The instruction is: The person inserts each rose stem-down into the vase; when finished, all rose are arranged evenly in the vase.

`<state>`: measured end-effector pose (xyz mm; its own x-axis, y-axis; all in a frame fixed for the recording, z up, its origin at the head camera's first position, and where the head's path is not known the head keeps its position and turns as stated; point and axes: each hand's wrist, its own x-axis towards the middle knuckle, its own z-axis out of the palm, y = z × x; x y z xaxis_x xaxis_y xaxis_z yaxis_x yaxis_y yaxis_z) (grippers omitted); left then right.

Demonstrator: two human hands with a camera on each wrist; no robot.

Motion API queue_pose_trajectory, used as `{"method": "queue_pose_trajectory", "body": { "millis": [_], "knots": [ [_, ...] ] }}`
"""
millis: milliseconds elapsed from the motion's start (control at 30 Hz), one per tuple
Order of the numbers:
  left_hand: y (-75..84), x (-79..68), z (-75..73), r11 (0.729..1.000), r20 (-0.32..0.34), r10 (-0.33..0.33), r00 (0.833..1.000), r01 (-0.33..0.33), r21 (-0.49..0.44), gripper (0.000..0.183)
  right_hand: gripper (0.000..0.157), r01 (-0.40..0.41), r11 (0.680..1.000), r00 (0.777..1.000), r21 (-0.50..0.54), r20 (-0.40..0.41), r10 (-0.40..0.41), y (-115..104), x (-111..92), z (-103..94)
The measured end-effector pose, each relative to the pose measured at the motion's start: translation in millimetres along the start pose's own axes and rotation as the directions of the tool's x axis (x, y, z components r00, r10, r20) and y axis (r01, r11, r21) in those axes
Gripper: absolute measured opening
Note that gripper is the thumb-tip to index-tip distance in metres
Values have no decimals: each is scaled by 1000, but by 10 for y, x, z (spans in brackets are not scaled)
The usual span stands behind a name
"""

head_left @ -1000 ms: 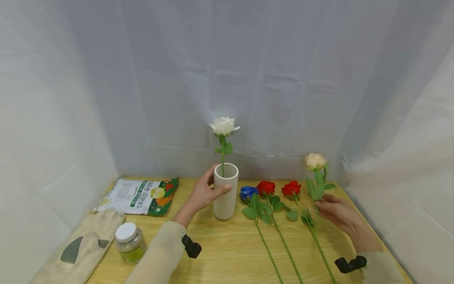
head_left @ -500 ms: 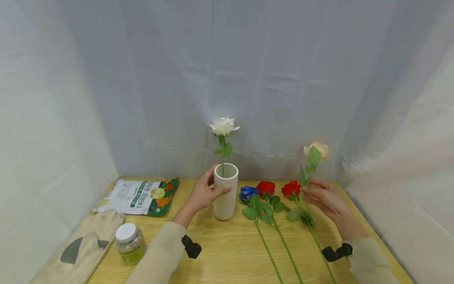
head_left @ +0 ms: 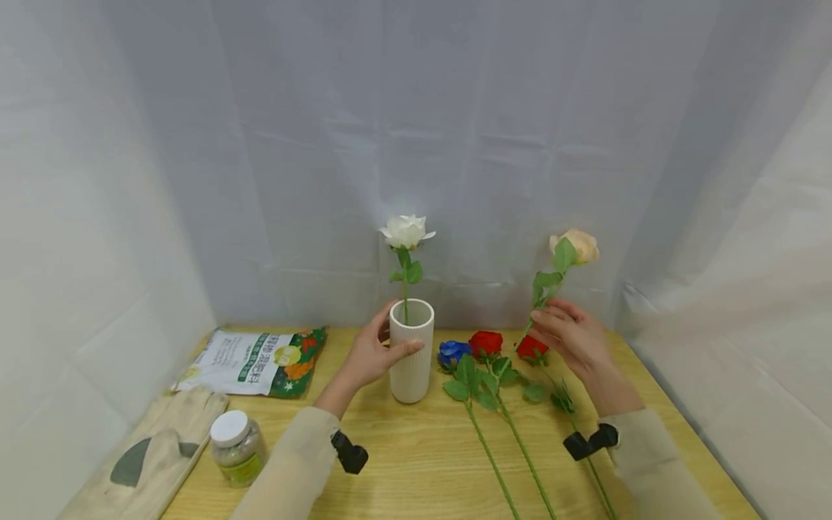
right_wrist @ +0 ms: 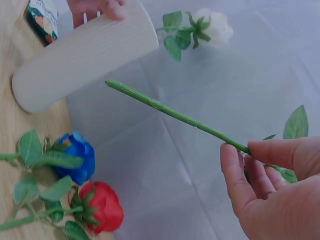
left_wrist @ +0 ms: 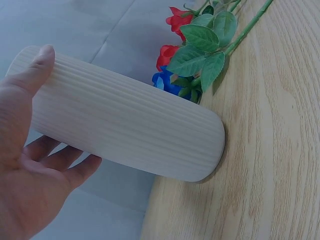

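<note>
My left hand (head_left: pixel 373 355) grips a white ribbed vase (head_left: pixel 412 370) near its top, thumb across the front and fingers behind. The vase stands upright on the table, and a white rose (head_left: pixel 406 232) rises out of it. To the right, my right hand (head_left: pixel 575 341) pinches the green stem (right_wrist: pixel 170 111) of a peach rose (head_left: pixel 578 246) between thumb and fingertips. That rose is raised off the table and leans, bloom up and right, the stem's cut end pointing down-left toward the vase. In the right wrist view the cut end shows just apart from the vase.
A blue rose (head_left: pixel 453 352) and a red rose (head_left: pixel 485 344) lie right of the vase, stems toward the front. Another red rose (head_left: pixel 529 348) lies partly behind my right hand. On the left are a printed bag (head_left: pixel 237 361), work gloves (head_left: pixel 156 448) and a lidded jar (head_left: pixel 237 449).
My right hand has lifted the peach rose and carried it left toward the vase, tilting its stem. My left hand has kept its hold on the vase.
</note>
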<state>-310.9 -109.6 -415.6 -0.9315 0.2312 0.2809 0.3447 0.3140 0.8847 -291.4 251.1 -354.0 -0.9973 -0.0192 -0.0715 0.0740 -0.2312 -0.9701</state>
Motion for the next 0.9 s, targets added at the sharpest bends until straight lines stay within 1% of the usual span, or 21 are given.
{"method": "queue_pose_trajectory", "body": {
  "millis": [67,167,200,300,633,900],
  "knots": [
    [-1,-5,-4,1000,0,-6,1000,6,3,85,63,7,999,1000,42,-9,-7,-14,9,60],
    [-3,-13,-15,1000,3,-8,1000,8,10,85,70,19,997,1000,72,-1,-19,-32,17,144],
    [-8,-13,-17,1000,4,-6,1000,6,11,85,75,22,997,1000,72,-2,-22,-35,22,171],
    [-3,-9,-24,1000,3,-4,1000,4,12,84,82,30,997,1000,65,-6,-30,-70,28,261],
    [2,2,-22,1000,7,2,1000,-2,15,83,75,60,989,997,136,-49,-54,-260,96,637],
    [8,4,-16,1000,9,8,1000,-8,7,82,67,92,988,994,123,-74,-84,-338,173,849]
  ]
}}
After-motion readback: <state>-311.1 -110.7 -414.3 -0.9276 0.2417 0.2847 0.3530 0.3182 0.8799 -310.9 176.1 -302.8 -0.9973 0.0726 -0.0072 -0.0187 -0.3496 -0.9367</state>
